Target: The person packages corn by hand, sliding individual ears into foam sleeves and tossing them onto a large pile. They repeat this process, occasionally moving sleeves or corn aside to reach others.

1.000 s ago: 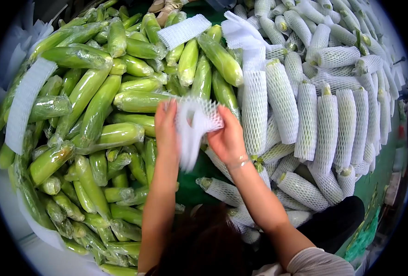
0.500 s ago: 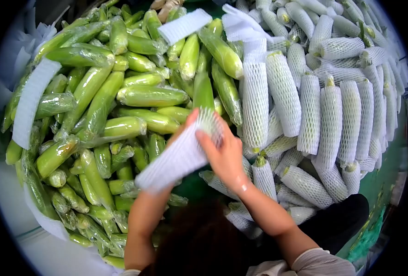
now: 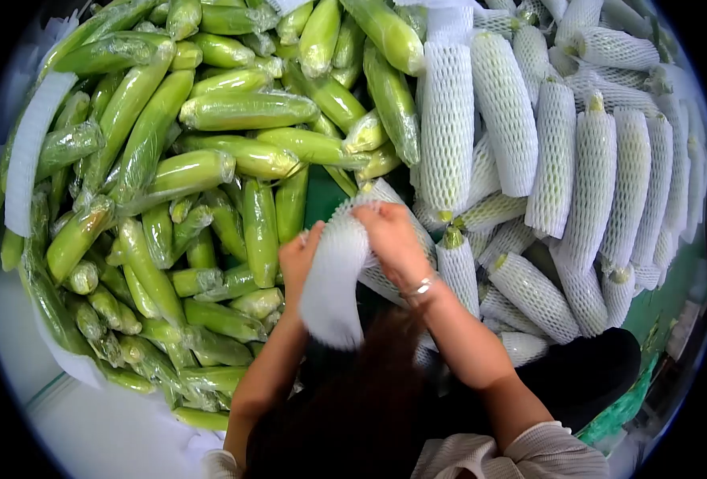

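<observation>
A white foam net sleeve (image 3: 331,279) hangs between my two hands near the middle of the head view, its lower end curving toward me. My left hand (image 3: 296,259) is closed on its left edge. Fingers of my right hand (image 3: 395,242) pinch the upper right edge, where the mesh is stretched. I cannot tell whether an ear of corn is inside. Film-wrapped green corn ears (image 3: 259,209) lie just beyond and left of my left hand. Close to my right hand is a corn ear in a foam net (image 3: 447,128).
A heap of film-wrapped green corn (image 3: 250,110) fills the left side, with a loose white foam sleeve (image 3: 33,152) on top. Net-covered corn ears (image 3: 595,188) are piled on the right. Green surface (image 3: 318,199) shows between the heaps. A dark-clothed knee (image 3: 585,375) is at lower right.
Both hands have drawn toward me with the sleeve, which has swung from slanted to hanging more steeply. The green ear at its upper end no longer shows. The view has shifted.
</observation>
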`<action>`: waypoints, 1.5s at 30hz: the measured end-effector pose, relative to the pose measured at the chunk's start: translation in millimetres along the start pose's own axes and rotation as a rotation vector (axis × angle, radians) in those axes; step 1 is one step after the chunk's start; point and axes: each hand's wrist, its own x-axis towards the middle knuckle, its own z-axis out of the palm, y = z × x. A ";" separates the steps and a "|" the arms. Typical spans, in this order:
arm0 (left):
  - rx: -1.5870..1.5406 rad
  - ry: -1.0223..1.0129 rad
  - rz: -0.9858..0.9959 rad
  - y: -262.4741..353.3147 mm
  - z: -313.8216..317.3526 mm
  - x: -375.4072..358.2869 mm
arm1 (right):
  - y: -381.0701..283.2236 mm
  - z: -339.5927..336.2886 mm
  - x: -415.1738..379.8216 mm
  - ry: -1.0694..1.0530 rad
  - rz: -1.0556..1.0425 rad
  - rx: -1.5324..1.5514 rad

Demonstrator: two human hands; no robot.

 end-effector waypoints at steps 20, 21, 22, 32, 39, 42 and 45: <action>0.493 0.011 1.010 124.4 88.5 24.2 | -184.8 -117.2 -61.0 -0.006 -0.364 -0.811; 0.478 0.019 0.996 152.9 99.5 42.9 | -223.3 -136.6 -67.4 0.168 -0.288 -0.733; 0.599 0.103 1.097 173.6 111.6 71.2 | -240.3 -181.8 -61.3 0.393 -0.494 -0.955; 0.971 -0.204 1.414 247.3 282.8 139.7 | -298.7 -469.7 -63.3 1.250 -0.010 -1.999; 0.841 -0.604 1.178 230.4 281.6 132.4 | -317.2 -273.1 -68.8 0.715 -0.880 -1.726; 0.685 -0.695 1.346 265.0 211.4 58.5 | -298.0 -154.1 -57.1 0.205 -0.948 -1.231; 0.551 -0.690 1.407 298.6 152.4 3.2 | -277.6 -85.8 0.7 -0.046 -1.243 -1.012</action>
